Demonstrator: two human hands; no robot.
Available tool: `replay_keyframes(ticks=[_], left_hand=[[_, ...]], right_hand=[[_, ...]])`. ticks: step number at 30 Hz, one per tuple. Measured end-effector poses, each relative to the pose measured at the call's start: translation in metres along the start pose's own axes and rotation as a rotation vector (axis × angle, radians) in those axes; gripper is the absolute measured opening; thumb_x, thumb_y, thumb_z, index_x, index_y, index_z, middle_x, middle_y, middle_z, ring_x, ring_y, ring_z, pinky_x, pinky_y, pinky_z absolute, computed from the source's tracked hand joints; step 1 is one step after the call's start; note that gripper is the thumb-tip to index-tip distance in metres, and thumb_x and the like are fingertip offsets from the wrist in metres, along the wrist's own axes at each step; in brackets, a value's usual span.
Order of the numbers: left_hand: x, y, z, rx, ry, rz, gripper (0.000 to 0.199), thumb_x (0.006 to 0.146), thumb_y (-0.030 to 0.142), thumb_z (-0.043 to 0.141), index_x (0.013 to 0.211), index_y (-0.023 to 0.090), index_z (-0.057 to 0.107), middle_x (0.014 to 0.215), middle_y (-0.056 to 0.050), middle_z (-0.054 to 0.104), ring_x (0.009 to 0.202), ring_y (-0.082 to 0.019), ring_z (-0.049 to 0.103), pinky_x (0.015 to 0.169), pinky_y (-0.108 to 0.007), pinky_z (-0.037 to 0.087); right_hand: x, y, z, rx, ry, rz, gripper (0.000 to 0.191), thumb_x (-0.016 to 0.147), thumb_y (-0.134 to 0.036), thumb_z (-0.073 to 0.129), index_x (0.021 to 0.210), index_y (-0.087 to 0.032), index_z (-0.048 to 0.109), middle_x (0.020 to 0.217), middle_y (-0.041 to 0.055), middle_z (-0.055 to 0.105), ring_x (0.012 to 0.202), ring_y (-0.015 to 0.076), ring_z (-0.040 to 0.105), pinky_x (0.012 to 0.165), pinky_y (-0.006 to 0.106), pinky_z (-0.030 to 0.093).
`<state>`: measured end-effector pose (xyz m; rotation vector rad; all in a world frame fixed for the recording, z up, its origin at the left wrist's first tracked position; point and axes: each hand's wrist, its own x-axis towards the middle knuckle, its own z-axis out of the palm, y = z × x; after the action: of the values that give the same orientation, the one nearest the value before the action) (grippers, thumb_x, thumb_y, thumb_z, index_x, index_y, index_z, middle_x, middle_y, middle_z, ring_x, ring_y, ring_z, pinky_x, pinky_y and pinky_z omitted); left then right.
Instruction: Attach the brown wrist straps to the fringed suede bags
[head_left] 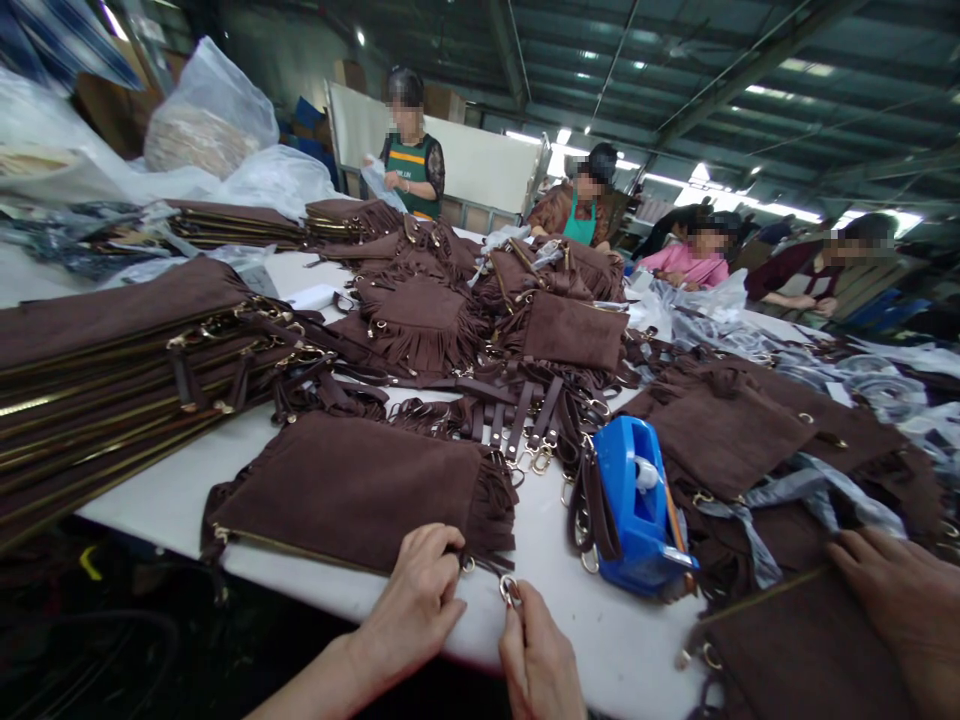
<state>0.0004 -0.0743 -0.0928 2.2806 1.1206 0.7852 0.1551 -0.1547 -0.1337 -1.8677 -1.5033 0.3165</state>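
Observation:
A brown suede-look bag (352, 490) with fringe on its sides lies flat at the table's front edge, its zipper edge towards me. My left hand (424, 590) is closed at the bag's near right corner, fingers curled over the zipper edge beside a small metal ring (468, 565). Just right of it, my right hand (536, 650) pinches a gold-coloured snap hook (509, 590) between thumb and forefinger, apart from the ring. Whatever hangs from the hook is hidden by my fingers.
A blue tape dispenser (637, 510) stands right of my hands, with a looped brown strap (592, 500) against it. Stacked bags (112, 370) rise at left. Another person's hand (892, 570) rests on a bag (810, 640) at right. Several co-workers stand across the table.

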Motion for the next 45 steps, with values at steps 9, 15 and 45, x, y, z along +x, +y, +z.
replay_keyframes(ticks=[9, 15, 45], left_hand=[[0.000, -0.013, 0.012, 0.668, 0.188, 0.426, 0.035, 0.073, 0.001, 0.033, 0.104, 0.004, 0.050, 0.099, -0.017, 0.057, 0.094, -0.028, 0.051, 0.080, -0.042, 0.041], [0.024, -0.018, -0.001, 0.502, 0.064, 0.415, 0.018, 0.084, 0.013, 0.036, 0.074, 0.016, 0.051, 0.068, -0.003, 0.053, 0.063, -0.019, 0.048, 0.059, -0.032, 0.038], [0.037, -0.018, -0.002, 0.256, 0.058, 0.203, 0.027, 0.085, 0.013, 0.039, 0.061, 0.017, 0.050, 0.061, 0.000, 0.052, 0.059, -0.013, 0.045, 0.056, -0.026, 0.034]], right_hand=[[0.008, -0.008, 0.003, -0.066, 0.061, -0.145, 0.033, 0.091, -0.031, 0.027, 0.102, -0.015, 0.054, 0.084, 0.0078, 0.069, 0.066, 0.0182, 0.066, 0.058, 0.026, 0.050], [0.030, -0.030, 0.002, -0.186, 0.075, -0.276, 0.031, 0.089, -0.023, 0.026, 0.096, -0.013, 0.054, 0.072, 0.0070, 0.067, 0.055, 0.0170, 0.064, 0.050, 0.025, 0.048], [0.055, -0.059, 0.010, -0.410, -0.263, -0.057, 0.020, 0.085, -0.012, 0.034, 0.089, -0.013, 0.053, 0.078, 0.0096, 0.064, 0.064, 0.0225, 0.065, 0.053, 0.029, 0.048]])
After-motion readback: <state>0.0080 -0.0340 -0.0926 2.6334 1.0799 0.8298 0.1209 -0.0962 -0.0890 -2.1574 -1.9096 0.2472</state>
